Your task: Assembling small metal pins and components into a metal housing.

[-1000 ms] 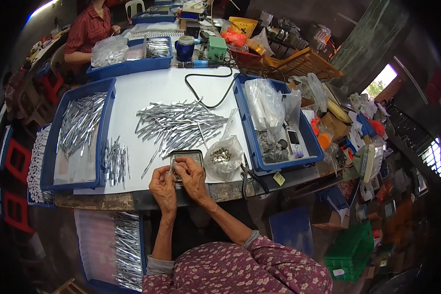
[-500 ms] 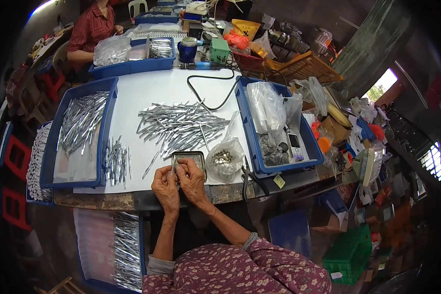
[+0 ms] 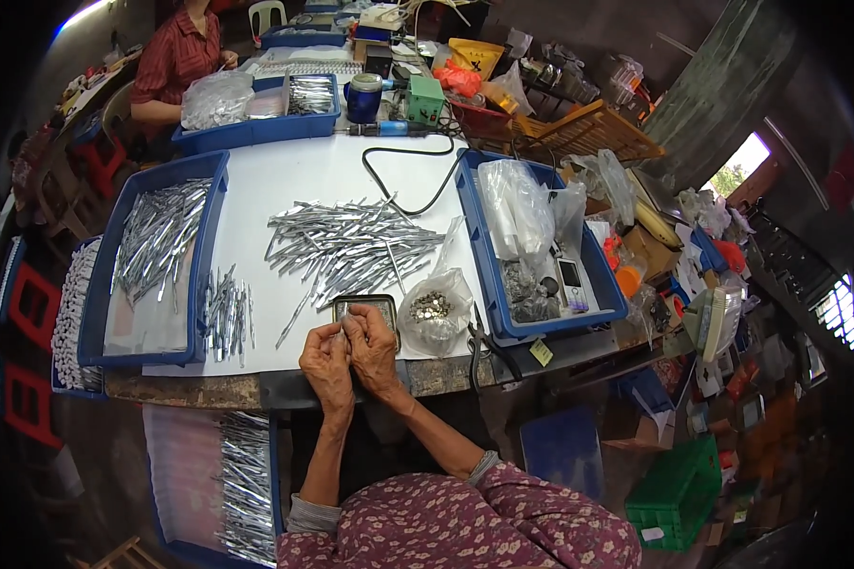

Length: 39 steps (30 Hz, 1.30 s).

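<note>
At the table's front edge, my left hand (image 3: 327, 368) and my right hand (image 3: 373, 356) meet with fingers pinched together. A slim pale tip shows at the fingertips, but what they hold is mostly hidden. Just behind my hands lies a small dark-rimmed metal tray (image 3: 385, 305), partly covered by my right hand. A clear plastic bag (image 3: 436, 334) with small round metal pieces (image 3: 431, 304) sits right of the tray. Beyond spreads a loose pile of thin silvery metal strips (image 3: 342, 242); a smaller bunch of strips (image 3: 228, 313) lies to the left.
A blue bin (image 3: 90, 313) of strips stands left; another blue bin (image 3: 541, 332) with plastic bags stands right. Black-handled pliers (image 3: 491, 353) rest on the front edge. A black cable (image 3: 375, 175) curls at the back. Across the table sits a person in a red shirt (image 3: 176, 57).
Both hands have shifted slightly, the left one a little right and closer against the right. More of the tray shows behind them. Other things on the table look the same.
</note>
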Each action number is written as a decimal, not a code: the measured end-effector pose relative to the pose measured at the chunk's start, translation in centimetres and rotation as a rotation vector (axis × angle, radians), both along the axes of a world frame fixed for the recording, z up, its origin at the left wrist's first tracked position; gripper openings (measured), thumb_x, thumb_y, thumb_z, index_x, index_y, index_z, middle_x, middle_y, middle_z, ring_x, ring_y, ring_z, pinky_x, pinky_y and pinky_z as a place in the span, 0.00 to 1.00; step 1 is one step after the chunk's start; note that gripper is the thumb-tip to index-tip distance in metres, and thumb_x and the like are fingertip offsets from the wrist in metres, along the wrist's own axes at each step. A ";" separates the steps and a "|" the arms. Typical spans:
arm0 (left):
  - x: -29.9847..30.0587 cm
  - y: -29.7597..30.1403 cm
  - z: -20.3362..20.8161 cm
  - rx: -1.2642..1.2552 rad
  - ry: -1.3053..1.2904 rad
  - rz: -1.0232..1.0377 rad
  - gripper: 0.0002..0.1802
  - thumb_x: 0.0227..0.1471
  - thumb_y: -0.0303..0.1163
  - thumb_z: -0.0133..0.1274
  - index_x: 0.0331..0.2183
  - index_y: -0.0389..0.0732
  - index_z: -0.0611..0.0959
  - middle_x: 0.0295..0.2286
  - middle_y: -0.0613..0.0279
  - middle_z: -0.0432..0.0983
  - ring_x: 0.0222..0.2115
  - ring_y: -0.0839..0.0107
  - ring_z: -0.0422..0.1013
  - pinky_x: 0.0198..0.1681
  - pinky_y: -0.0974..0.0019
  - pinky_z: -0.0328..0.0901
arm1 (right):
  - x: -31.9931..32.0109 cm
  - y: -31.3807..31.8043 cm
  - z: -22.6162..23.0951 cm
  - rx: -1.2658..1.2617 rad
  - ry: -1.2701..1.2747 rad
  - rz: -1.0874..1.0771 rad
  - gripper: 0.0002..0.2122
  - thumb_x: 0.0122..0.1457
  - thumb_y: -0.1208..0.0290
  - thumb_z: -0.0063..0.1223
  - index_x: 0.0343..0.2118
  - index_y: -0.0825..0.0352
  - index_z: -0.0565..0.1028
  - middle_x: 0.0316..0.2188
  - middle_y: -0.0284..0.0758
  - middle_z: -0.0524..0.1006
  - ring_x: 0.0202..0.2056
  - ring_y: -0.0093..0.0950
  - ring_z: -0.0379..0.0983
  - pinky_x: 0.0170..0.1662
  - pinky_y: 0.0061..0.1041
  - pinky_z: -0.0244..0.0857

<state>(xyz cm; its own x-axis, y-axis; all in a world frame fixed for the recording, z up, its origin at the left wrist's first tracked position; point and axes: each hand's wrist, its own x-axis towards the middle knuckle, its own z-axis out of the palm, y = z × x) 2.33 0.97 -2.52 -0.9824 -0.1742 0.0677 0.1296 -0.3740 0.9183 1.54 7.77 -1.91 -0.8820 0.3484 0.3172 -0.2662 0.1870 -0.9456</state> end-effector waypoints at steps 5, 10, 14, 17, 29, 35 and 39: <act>0.0 0.0 0.1 0.028 -0.026 0.007 0.05 0.49 0.21 0.46 0.31 0.30 0.73 0.20 0.69 0.69 0.20 0.86 0.62 0.21 0.83 0.57 | -0.2 -0.1 0.6 0.039 0.012 -0.014 0.11 0.56 0.68 0.45 0.35 0.73 0.67 0.18 0.40 0.71 0.20 0.24 0.66 0.23 0.25 0.61; -0.1 0.0 -0.1 0.010 -0.026 -0.001 0.05 0.48 0.20 0.46 0.31 0.31 0.73 0.17 0.71 0.65 0.16 0.87 0.57 0.17 0.82 0.51 | -1.4 0.3 0.0 0.090 0.049 -0.023 0.10 0.57 0.68 0.45 0.33 0.73 0.68 0.18 0.35 0.69 0.19 0.21 0.64 0.21 0.22 0.58; 0.0 -0.3 0.7 0.076 -0.037 -0.028 0.04 0.49 0.19 0.44 0.30 0.32 0.73 0.17 0.73 0.64 0.15 0.88 0.55 0.17 0.82 0.49 | -1.2 0.4 1.0 0.113 0.005 0.028 0.10 0.58 0.69 0.44 0.31 0.72 0.68 0.17 0.32 0.67 0.19 0.18 0.61 0.21 0.19 0.56; -0.3 -1.2 1.2 0.100 -0.044 -0.038 0.03 0.50 0.21 0.44 0.30 0.32 0.72 0.15 0.71 0.64 0.13 0.88 0.54 0.15 0.81 0.47 | -0.4 0.2 0.4 -0.019 0.022 0.222 0.12 0.59 0.69 0.43 0.38 0.74 0.66 0.20 0.28 0.68 0.22 0.15 0.62 0.23 0.16 0.58; -0.2 -2.4 1.4 0.276 -0.045 -0.149 0.05 0.48 0.23 0.47 0.30 0.32 0.72 0.14 0.69 0.64 0.11 0.86 0.53 0.12 0.82 0.44 | -0.7 0.8 0.8 -0.296 -0.158 0.416 0.15 0.57 0.68 0.46 0.41 0.74 0.65 0.22 0.29 0.67 0.22 0.15 0.62 0.25 0.15 0.58; -0.4 -2.9 0.7 0.312 -0.041 -0.165 0.07 0.47 0.24 0.48 0.32 0.33 0.72 0.15 0.68 0.65 0.11 0.85 0.54 0.12 0.82 0.44 | -0.5 0.4 1.3 -0.199 -0.124 0.405 0.16 0.56 0.69 0.48 0.42 0.74 0.63 0.21 0.28 0.66 0.21 0.13 0.62 0.24 0.14 0.59; -0.3 -2.7 1.0 0.331 -0.071 -0.218 0.08 0.47 0.25 0.49 0.32 0.33 0.72 0.15 0.68 0.65 0.12 0.85 0.54 0.13 0.82 0.45 | -0.7 0.8 0.5 -0.304 -0.208 0.358 0.15 0.56 0.70 0.47 0.43 0.74 0.63 0.22 0.27 0.67 0.22 0.14 0.63 0.25 0.14 0.59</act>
<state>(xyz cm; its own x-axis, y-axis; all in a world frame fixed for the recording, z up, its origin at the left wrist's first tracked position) 2.06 -1.77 -1.53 -0.9989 0.0375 -0.0267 -0.0448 -0.6630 0.7473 0.80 8.54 -1.44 -0.9967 0.0618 0.0534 -0.0634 -0.1733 -0.9828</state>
